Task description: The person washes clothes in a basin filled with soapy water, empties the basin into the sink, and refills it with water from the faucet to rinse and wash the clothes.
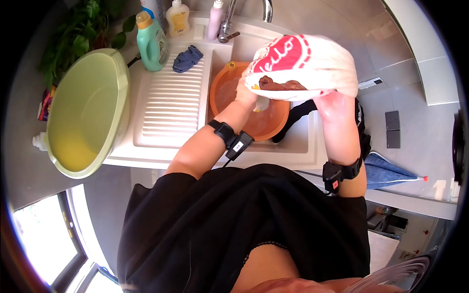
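A white cloth with a red printed patch and a brown picture [312, 63] is raised above the sink at the upper middle. My left hand [245, 93] is at its lower left edge, closed on the fabric, partly covered by it. My right hand [334, 100] reaches up under the cloth's right side, and its fingers are hidden by the fabric. Below the cloth, an orange basin [266, 124] stands in the sink, holding liquid and a small pale item. Dark fabric [297, 116] lies over the sink beside the basin.
A large green tub [88, 112] stands at the left. A crumpled blue cloth [187, 59] lies on the ribbed drainboard [171, 107]. A green bottle [152, 44], a soap bottle [178, 18] and a pink bottle [215, 20] stand behind, near the tap [225, 30]. Denim [391, 170] lies right.
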Tool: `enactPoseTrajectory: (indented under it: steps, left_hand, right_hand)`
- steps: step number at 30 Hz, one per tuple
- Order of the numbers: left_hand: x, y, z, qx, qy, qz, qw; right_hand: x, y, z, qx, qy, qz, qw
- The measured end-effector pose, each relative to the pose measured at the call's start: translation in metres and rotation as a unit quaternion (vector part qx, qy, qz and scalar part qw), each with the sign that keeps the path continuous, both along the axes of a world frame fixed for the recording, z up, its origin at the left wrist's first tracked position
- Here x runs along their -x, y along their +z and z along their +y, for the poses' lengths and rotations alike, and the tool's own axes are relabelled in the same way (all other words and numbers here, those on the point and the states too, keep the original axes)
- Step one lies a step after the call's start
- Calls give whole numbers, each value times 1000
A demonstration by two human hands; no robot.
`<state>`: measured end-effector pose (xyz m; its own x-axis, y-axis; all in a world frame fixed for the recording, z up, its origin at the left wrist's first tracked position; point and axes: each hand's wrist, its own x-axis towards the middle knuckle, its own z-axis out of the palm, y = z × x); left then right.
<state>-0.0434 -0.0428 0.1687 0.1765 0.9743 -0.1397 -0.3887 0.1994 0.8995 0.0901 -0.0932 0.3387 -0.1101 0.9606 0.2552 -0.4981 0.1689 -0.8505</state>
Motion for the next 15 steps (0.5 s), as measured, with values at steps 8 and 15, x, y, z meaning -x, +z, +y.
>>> enactPoseTrajectory:
  steps: [8,15]
  left_hand:
    - [10,-2,-2,97,-72,-422,898]
    - [0,-8,-10,119,-169,-426,881]
  right_hand:
    - [-49,-141,-25,190,37,144,970]
    - [-1,-225,-9,244,-41,279,928]
